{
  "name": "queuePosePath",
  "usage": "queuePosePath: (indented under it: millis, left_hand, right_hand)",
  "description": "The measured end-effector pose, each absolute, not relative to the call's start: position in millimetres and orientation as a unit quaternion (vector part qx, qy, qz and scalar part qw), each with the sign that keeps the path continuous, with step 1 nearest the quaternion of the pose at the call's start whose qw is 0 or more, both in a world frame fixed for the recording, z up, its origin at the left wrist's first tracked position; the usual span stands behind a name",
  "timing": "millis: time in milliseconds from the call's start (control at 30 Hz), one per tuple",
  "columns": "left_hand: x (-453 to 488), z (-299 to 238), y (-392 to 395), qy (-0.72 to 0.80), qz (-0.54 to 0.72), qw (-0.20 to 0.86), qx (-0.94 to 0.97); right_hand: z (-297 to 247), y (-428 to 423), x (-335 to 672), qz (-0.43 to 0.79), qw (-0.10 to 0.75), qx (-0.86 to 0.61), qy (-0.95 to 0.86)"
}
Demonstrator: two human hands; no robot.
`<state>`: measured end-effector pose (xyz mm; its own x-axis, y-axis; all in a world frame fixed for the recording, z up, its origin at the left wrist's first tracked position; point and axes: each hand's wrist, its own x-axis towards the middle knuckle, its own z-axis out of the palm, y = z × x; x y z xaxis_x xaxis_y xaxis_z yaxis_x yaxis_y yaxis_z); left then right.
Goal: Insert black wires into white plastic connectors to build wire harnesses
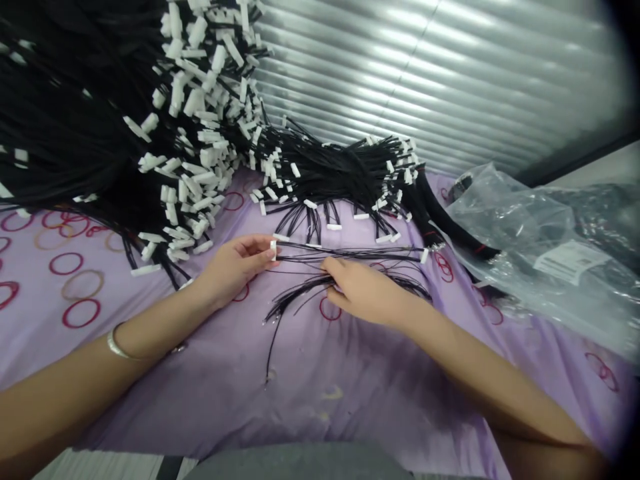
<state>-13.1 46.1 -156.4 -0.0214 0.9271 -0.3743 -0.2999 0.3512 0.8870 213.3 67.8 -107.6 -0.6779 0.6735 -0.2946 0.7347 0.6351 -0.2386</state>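
My left hand (249,265) pinches a small white connector (273,250) between thumb and fingers. From it a few thin black wires (350,253) run right to another white connector (425,255) lying on the cloth. My right hand (363,288) is closed, its thumb and fingers at a thin black wire just below that harness. Under this hand lies a loose bundle of black wires (295,291) with small metal tips at its left end. One wire strays from the bundle toward the front. The right fingertips are partly hidden.
A purple cloth (300,393) covers the table. A large heap of black cables with white connectors (193,180) rises at the left. Behind my hands lies a pile of finished-looking harnesses (340,170). Clear plastic bags (525,227) sit right; rubber bands (81,313) are scattered left. Corrugated metal (400,73) stands behind.
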Motion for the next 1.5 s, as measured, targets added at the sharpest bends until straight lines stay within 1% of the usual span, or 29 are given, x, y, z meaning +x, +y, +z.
queuePosePath:
  millis: [133, 233, 333, 433, 533, 600, 800, 900, 1000, 1167, 1333, 1500]
  left_hand:
    - [-16, -162, 49, 0.519, 0.482, 0.643, 0.291]
    - [-18, -167, 50, 0.506, 0.477, 0.649, 0.309]
    - [-18, -168, 50, 0.503, 0.466, 0.648, 0.331]
    - [-18, -166, 50, 0.508, 0.465, 0.641, 0.337]
    - [-18, -165, 49, 0.51, 0.472, 0.635, 0.337]
    - [-18, -166, 48, 0.51, 0.475, 0.634, 0.336]
    - [-17, -167, 50, 0.505, 0.478, 0.638, 0.331]
    - [-17, -165, 49, 0.511, 0.476, 0.637, 0.327]
    - [-18, -164, 49, 0.512, 0.467, 0.643, 0.326]
    - [-19, -163, 51, 0.5, 0.476, 0.66, 0.298]
    - [-20, -162, 54, 0.485, 0.496, 0.683, 0.229]
    - [-22, -164, 56, 0.468, 0.517, 0.686, 0.206]
  right_hand:
    - [-106, 75, 219, -0.219, 0.077, 0.362, 0.903]
    - [-92, 78, 242, -0.268, 0.035, 0.34, 0.901]
    - [-87, 80, 257, -0.233, -0.016, 0.381, 0.895]
    - [-94, 80, 253, -0.219, 0.001, 0.399, 0.891]
    - [-107, 77, 237, -0.233, 0.05, 0.364, 0.9]
    - [-114, 75, 227, -0.22, 0.058, 0.352, 0.908]
    - [-125, 76, 214, -0.201, -0.023, 0.301, 0.932]
    - [-132, 78, 207, -0.211, -0.041, 0.28, 0.936]
    - [-133, 81, 199, -0.21, -0.055, 0.291, 0.932]
    - [-120, 82, 191, -0.21, -0.024, 0.281, 0.936]
    - [-121, 68, 169, -0.182, -0.09, 0.302, 0.932]
    - [-141, 59, 144, -0.111, -0.025, 0.302, 0.947]
